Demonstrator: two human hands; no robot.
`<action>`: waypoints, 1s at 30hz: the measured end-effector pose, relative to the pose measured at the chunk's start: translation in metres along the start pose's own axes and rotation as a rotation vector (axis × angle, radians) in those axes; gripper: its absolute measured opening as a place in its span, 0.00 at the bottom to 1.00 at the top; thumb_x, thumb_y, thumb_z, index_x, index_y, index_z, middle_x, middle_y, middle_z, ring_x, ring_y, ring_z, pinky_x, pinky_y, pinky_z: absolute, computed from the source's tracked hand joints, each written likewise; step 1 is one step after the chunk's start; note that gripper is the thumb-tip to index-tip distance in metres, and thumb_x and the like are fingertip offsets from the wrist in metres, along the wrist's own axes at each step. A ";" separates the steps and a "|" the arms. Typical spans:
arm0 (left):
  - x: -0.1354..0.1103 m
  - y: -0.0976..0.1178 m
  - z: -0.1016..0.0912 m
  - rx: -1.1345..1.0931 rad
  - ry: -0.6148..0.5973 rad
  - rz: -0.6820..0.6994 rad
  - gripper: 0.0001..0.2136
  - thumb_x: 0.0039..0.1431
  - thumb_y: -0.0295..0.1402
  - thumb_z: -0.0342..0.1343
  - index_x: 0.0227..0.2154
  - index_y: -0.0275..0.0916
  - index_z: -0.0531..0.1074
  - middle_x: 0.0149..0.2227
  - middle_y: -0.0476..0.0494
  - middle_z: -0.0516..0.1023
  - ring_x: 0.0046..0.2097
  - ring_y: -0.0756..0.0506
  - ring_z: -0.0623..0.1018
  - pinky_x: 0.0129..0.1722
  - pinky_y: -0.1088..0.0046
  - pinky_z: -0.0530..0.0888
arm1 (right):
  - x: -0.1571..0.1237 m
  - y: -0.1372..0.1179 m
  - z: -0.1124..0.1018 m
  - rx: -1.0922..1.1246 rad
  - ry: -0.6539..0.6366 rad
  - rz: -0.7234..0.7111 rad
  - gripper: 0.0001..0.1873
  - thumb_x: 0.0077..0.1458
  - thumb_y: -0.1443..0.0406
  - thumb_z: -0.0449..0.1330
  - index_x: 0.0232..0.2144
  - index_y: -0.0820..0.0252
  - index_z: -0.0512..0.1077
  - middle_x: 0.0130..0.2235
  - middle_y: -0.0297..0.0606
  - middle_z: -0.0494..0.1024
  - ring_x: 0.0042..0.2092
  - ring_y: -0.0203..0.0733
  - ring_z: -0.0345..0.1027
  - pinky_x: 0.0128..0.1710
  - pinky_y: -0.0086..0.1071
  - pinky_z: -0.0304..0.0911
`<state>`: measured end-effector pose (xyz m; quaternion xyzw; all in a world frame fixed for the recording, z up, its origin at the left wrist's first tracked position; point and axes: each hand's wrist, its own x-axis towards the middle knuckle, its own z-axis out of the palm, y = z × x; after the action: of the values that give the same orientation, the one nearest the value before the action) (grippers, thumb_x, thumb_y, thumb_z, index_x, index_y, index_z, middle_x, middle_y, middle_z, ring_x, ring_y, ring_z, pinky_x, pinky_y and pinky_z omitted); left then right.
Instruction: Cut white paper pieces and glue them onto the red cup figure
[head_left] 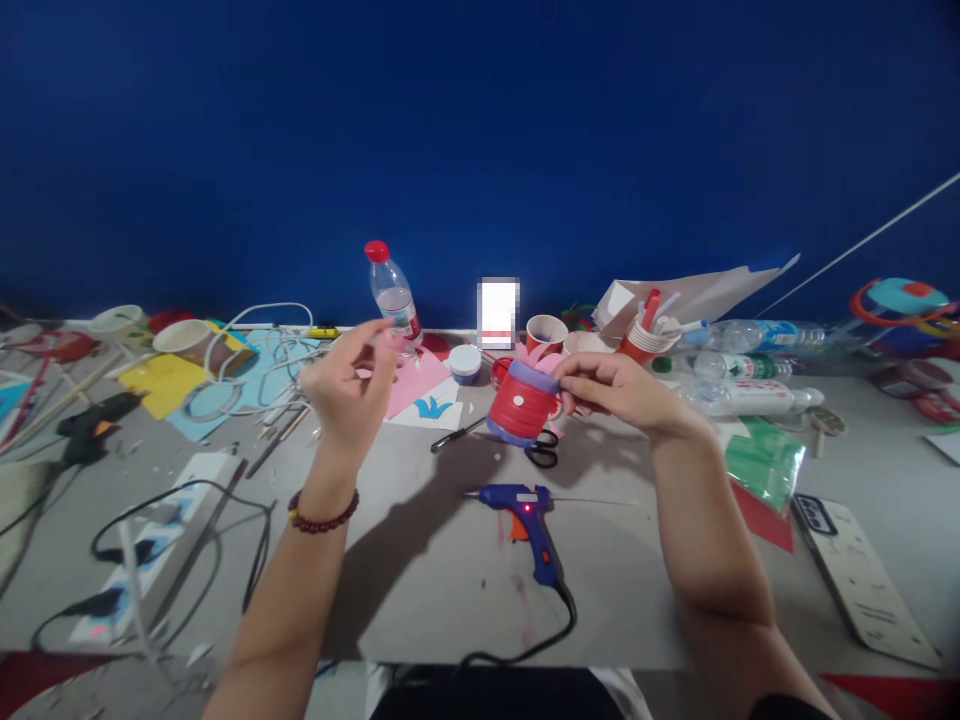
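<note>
My right hand (604, 388) pinches the rim of a red and purple painted cup (517, 405), tilted above the table, with pink paper petals at its top and a white dot on its side. My left hand (352, 375) is raised at the left, thumb and fingertips drawn together; whatever is between them is too small to make out. Below the cup lies a blue glue gun (525, 500) with an orange trigger and a lit red light. Black-handled scissors (542, 450) lie partly behind the cup, beside a black pen (450, 437).
Behind my left hand stands a water bottle (394, 295). Blue paper leaves (433, 408) lie on white paper near a paint jar (465, 364). A power strip (161, 545) with cables sits left, a phone (862, 580) right. Several bottles (750, 397) lie at the back right.
</note>
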<state>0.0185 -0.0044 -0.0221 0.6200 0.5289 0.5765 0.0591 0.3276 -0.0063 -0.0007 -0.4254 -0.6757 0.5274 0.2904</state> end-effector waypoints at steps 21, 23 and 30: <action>-0.043 0.039 0.042 -0.692 -0.770 -0.233 0.24 0.60 0.45 0.57 0.57 0.48 0.63 0.59 0.38 0.70 0.57 0.39 0.74 0.51 0.58 0.77 | -0.010 -0.008 0.006 0.000 -0.078 -0.048 0.10 0.60 0.59 0.59 0.34 0.59 0.72 0.26 0.33 0.75 0.26 0.33 0.67 0.27 0.29 0.63; -0.045 0.041 0.043 -0.663 -0.758 -0.212 0.25 0.59 0.42 0.58 0.58 0.48 0.61 0.59 0.38 0.70 0.58 0.40 0.73 0.54 0.58 0.75 | -0.011 -0.007 0.007 0.001 -0.085 -0.043 0.10 0.60 0.59 0.58 0.34 0.59 0.72 0.26 0.33 0.75 0.26 0.33 0.68 0.27 0.29 0.64; -0.045 0.043 0.042 -0.591 -0.737 -0.149 0.23 0.58 0.39 0.60 0.56 0.48 0.63 0.60 0.39 0.69 0.57 0.41 0.74 0.58 0.56 0.72 | -0.012 -0.006 0.008 -0.021 -0.093 -0.042 0.09 0.61 0.59 0.58 0.35 0.59 0.72 0.27 0.34 0.76 0.27 0.34 0.68 0.29 0.30 0.65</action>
<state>0.0868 -0.0330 -0.0366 0.7004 0.3292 0.4380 0.4574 0.3253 -0.0214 0.0041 -0.3893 -0.7028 0.5331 0.2653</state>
